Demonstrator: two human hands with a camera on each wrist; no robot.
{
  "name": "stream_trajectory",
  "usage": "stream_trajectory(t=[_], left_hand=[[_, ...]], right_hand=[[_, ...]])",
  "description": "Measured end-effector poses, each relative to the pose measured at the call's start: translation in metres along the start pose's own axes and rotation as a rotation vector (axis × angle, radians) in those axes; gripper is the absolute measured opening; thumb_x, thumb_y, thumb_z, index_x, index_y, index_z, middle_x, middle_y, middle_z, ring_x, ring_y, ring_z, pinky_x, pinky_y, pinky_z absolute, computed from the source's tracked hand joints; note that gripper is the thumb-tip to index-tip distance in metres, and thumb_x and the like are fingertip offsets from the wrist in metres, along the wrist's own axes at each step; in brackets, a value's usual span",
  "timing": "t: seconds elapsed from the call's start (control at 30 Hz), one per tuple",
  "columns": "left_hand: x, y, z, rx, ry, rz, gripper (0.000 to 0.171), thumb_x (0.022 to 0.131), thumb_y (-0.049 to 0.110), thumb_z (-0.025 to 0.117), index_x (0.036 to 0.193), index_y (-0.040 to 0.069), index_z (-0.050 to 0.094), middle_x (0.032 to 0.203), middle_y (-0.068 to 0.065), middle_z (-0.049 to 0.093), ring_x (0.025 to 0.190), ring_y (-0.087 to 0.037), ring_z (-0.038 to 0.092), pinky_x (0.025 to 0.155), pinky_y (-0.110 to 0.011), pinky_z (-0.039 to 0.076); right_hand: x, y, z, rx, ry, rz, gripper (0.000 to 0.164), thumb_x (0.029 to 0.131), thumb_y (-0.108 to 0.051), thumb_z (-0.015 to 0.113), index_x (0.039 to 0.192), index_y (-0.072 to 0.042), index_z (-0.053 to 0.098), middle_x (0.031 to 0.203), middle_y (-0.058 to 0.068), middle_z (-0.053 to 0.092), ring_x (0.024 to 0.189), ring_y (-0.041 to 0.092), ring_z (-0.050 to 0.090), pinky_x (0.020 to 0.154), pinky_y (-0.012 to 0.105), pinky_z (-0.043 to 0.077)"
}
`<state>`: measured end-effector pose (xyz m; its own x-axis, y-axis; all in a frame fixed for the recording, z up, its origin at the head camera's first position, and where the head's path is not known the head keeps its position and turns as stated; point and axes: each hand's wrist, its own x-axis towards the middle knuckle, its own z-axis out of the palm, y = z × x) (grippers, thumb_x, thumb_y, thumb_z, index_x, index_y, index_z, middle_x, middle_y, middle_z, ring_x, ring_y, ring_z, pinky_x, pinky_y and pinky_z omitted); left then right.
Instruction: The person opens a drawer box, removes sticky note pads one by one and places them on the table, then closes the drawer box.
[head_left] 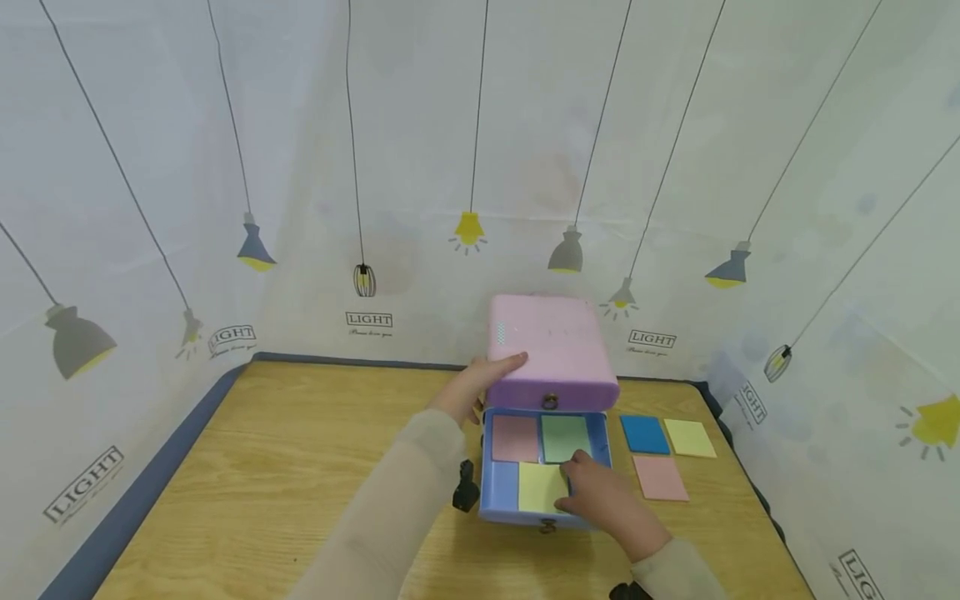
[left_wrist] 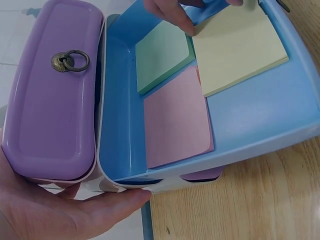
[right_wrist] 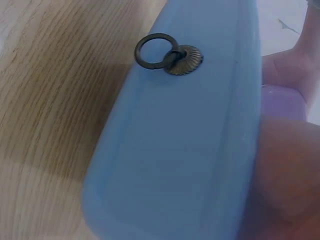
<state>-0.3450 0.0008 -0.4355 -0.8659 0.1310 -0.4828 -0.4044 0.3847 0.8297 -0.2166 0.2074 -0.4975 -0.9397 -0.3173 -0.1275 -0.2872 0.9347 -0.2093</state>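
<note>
A small pink and purple drawer box [head_left: 551,337] stands near the back wall with its blue drawer [head_left: 500,486] pulled out. My left hand [head_left: 472,387] holds the box at its left side, one digit lying on the top and others against the side. In the drawer lie a pink sticky note pad [head_left: 514,438], a green sticky note pad [head_left: 564,438] and a yellow sticky note pad [head_left: 540,487]. My right hand [head_left: 611,500] reaches over the drawer's right front and pinches the yellow pad's right edge. In the right wrist view its fingers are mostly hidden behind the drawer front [right_wrist: 165,140].
On the wooden table [head_left: 300,467], right of the drawer, lie a blue pad [head_left: 644,434], a pale yellow pad [head_left: 690,438] and another pink pad [head_left: 660,478]. The drawer front carries a ring pull [right_wrist: 170,54]. A lamp-print curtain [head_left: 420,167] surrounds the table.
</note>
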Motion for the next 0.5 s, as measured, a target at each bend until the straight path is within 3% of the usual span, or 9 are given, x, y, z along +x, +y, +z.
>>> stream_trajectory(t=[0.27,0.5], left_hand=[[-0.001,0.000,0.001,0.008,-0.003,0.014,0.115,0.075,0.075,0.062,0.153,0.003,0.018,0.137,-0.033,0.040,0.110,-0.056,0.049,0.082,-0.065,0.048],[-0.001,-0.001,0.000,0.011,0.006,0.013,0.115,0.076,0.074,0.062,0.153,0.003,0.016,0.137,-0.032,0.041,0.109,-0.054,0.050,0.082,-0.065,0.048]], right_hand=[[0.004,-0.003,0.001,-0.013,0.035,0.028,0.041,0.069,-0.023,0.089,0.094,-0.001,0.066,0.085,0.006,0.049,0.062,0.016,0.048,0.053,0.034,0.047],[0.011,-0.004,0.006,-0.006,0.055,0.069,0.047,0.067,-0.024,0.091,0.101,-0.002,0.068,0.085,0.005,0.051,0.066,0.015,0.050,0.055,0.033,0.048]])
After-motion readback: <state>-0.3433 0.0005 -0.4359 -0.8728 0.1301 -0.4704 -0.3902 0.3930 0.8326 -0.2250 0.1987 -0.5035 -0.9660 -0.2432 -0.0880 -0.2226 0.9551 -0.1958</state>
